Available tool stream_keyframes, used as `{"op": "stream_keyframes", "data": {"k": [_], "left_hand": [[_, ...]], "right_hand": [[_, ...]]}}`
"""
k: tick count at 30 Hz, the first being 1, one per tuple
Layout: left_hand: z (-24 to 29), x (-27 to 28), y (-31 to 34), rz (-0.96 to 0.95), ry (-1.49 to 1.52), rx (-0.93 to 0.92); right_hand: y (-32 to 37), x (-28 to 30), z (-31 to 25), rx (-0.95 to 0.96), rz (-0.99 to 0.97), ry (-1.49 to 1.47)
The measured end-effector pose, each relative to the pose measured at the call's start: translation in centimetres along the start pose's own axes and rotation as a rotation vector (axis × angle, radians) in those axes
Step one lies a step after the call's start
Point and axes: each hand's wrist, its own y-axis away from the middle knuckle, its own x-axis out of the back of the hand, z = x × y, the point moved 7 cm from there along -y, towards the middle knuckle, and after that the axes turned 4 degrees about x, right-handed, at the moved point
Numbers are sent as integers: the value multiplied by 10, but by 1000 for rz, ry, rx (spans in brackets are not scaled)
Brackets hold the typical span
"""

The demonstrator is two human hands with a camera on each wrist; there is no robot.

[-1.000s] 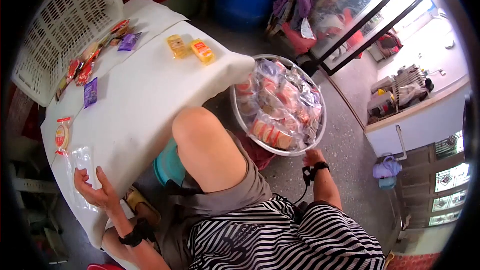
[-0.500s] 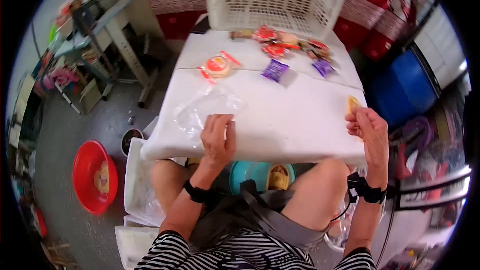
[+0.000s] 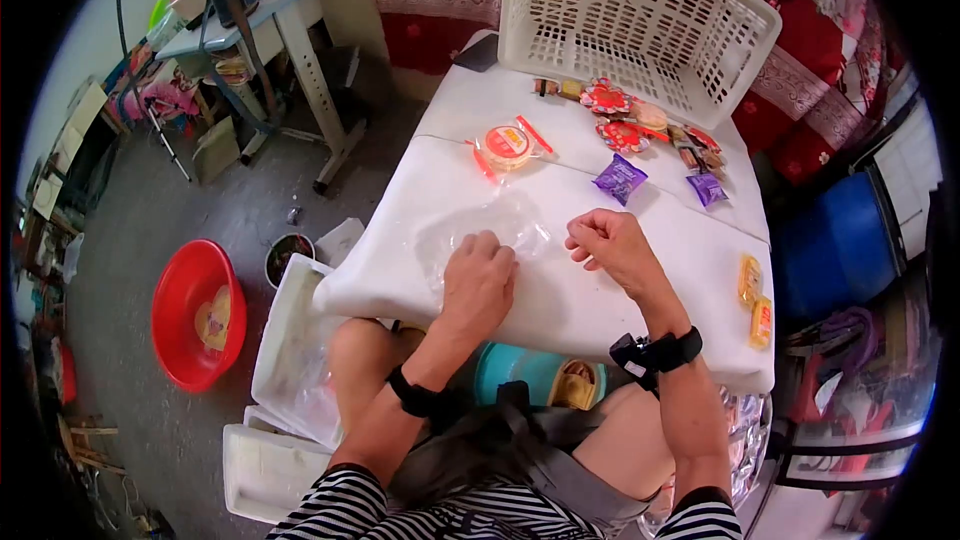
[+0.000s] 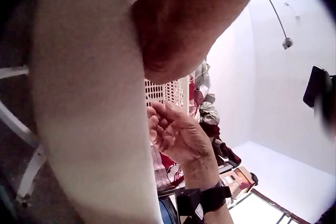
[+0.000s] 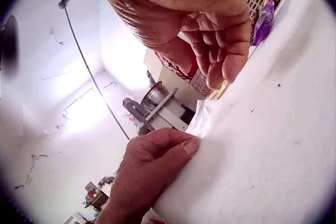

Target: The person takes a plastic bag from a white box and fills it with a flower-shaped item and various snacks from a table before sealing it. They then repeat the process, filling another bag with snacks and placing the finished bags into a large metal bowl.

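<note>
On the white table point(image 3: 590, 292), a clear plastic bag point(image 3: 515, 225) lies flat; the left hand point(image 3: 478, 285) pinches its near edge, as the right wrist view point(image 5: 152, 169) shows. The right hand point(image 3: 622, 255) is just right of the bag, fingers loosely bent and holding nothing. A round pastry in a red-and-clear wrapper point(image 3: 508, 145) lies beyond the bag. Two purple packets point(image 3: 620, 178) point(image 3: 707, 189) are farther right. Two yellow packets point(image 3: 750, 280) point(image 3: 761, 323) lie at the right edge.
A white crate point(image 3: 640, 25) stands on its side at the back, with several red and brown packets point(image 3: 606, 97) before it. Below right is a basin of wrapped packets point(image 3: 745, 430). A red basin point(image 3: 199, 315) and white foam boxes point(image 3: 290, 340) are on the left.
The view has swung from the packet-filled basin back to the table. My right hand has let go of a yellow packet at the right edge and moved left towards the bag.
</note>
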Motion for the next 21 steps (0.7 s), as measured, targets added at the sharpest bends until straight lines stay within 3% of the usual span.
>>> {"op": "stream_keyframes", "data": {"k": [5, 7, 8, 10, 11, 12, 14, 15, 16, 18, 21], "left_hand": [[2, 4, 2, 128, 20, -15], [-8, 20, 3, 286, 500, 186], [-8, 20, 1, 279, 503, 181], [-35, -3, 2, 221, 1479, 566], [-35, -4, -3, 174, 1769, 554], [-37, -3, -6, 167, 1772, 551], [-46, -11, -6, 261, 2103, 656], [-49, -13, -10, 229, 2215, 603], [-51, -17, -9, 225, 2217, 597], [-47, -26, -5, 177, 2308, 705], [-35, -21, -1, 63, 2238, 731]], "right_hand": [[2, 5, -1, -42, 34, 13], [3, 0, -3, -40, 10, -1], [5, -3, -3, -40, -11, -12], [8, -10, -4, 6, -25, 4], [9, -13, -7, 56, -49, 21], [9, -13, -8, 57, -41, 21], [12, -20, -1, -66, -141, -154], [14, -26, 6, -151, -207, -269], [14, -29, 8, -147, -203, -267], [23, -55, 25, -466, -278, -518], [27, -74, 4, -357, -325, -736]]}}
